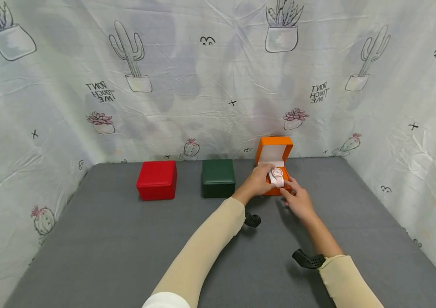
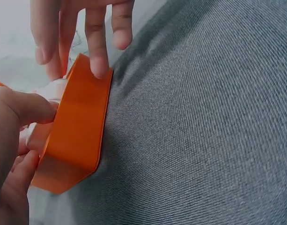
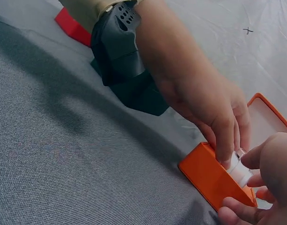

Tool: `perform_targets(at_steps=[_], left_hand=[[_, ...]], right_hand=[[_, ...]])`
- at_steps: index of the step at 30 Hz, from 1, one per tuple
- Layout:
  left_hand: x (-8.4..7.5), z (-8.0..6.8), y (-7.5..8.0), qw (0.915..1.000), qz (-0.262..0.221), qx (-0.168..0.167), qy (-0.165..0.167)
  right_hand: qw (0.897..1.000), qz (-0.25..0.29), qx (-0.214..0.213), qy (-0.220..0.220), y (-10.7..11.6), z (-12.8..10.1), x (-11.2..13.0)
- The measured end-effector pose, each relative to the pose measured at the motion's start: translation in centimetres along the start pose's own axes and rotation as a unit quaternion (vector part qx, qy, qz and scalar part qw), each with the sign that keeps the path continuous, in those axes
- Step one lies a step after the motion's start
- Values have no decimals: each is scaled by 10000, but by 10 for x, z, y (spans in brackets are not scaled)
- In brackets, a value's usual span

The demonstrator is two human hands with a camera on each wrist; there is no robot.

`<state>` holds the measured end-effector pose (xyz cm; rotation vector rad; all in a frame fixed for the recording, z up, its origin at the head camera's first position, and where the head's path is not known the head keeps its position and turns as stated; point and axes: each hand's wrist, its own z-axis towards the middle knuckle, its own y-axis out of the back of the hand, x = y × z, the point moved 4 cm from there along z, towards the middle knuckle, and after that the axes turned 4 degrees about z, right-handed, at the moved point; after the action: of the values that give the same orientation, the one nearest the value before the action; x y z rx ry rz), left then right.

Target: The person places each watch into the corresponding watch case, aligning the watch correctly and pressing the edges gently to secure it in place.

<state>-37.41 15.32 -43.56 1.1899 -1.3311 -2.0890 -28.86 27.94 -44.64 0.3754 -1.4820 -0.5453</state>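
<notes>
A pale pink watch (image 1: 277,173) sits on a white cushion inside an orange watch box (image 1: 271,192) whose lid stands raised at the back. My left hand (image 1: 257,182) reaches in from the left, thumb and fingers bent around the cushioned watch. From the right, my right hand (image 1: 299,200) touches the watch and the box's front edge with fairly straight fingers. In the left wrist view, one right fingertip (image 2: 99,67) is against the orange front wall (image 2: 77,122). The right wrist view shows the white cushion (image 3: 239,171) partly covered by fingers.
A dark green box (image 1: 218,179) with its lid down stands left of the orange one. Farther left is a closed red box (image 1: 157,180). Grey cloth (image 1: 118,248) covers the table, and a printed white curtain (image 1: 187,98) hangs behind. Black devices are worn at both wrists.
</notes>
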Motion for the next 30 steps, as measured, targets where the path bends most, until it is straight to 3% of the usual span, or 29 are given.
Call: perform_targets(at_steps=[9, 14, 17, 19, 24, 30], left_hand=[[-6, 0, 2, 9987, 448, 226, 29], [-4, -4, 9, 9986, 497, 154, -45], [-3, -7, 18, 9988, 466, -95, -86], [-3, -9, 24, 9988, 411, -274, -67], [-5, -14, 38, 9971, 166, -740, 94], [-7, -18, 54, 9889, 177, -1470, 93]], right_hand=[[9969, -692, 32, 361, -1, 2, 4], [9932, -798, -696, 479, 4, 3, 3], [9887, -846, -1105, 553, 8, 4, 5], [9890, -846, -1127, 445, 10, 5, 5], [9936, -778, -815, 59, 9, 10, 1], [9966, -637, -515, -118, 4, 18, -6]])
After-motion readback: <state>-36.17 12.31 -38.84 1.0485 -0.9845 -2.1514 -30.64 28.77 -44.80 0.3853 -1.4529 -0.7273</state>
